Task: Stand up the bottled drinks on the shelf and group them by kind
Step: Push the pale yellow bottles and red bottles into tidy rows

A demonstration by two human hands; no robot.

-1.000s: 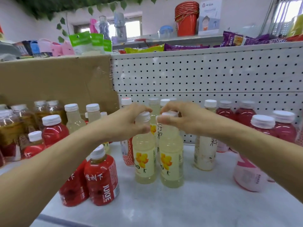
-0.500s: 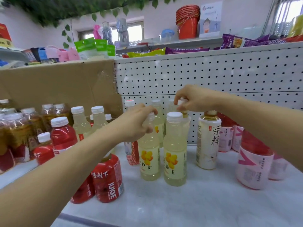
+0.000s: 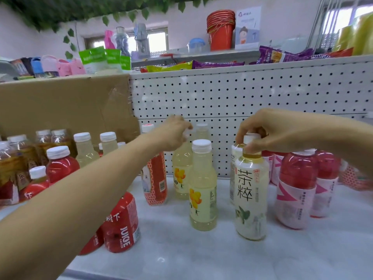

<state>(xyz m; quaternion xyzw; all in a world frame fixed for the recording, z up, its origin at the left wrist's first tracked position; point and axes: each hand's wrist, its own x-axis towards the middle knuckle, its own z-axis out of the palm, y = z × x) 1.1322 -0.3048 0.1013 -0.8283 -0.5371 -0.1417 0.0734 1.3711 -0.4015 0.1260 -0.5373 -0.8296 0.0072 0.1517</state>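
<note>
Two full bottles held by their tops on the shelf

On the white shelf, the tea bottle stood upright at the front, near the front flower-label bottle, and the rear flower-label bottle stood behind. All looked full, so probably fairly heavy, stiff-walled, slick on the labels and easy to tip. The right hand had its fingertips clamped round the tea bottle's white cap. The left hand, blurred, curled over the rear flower-label bottle's top, hiding its cap. A ribbed cap should suit short slides, and the waist a lift.
</note>
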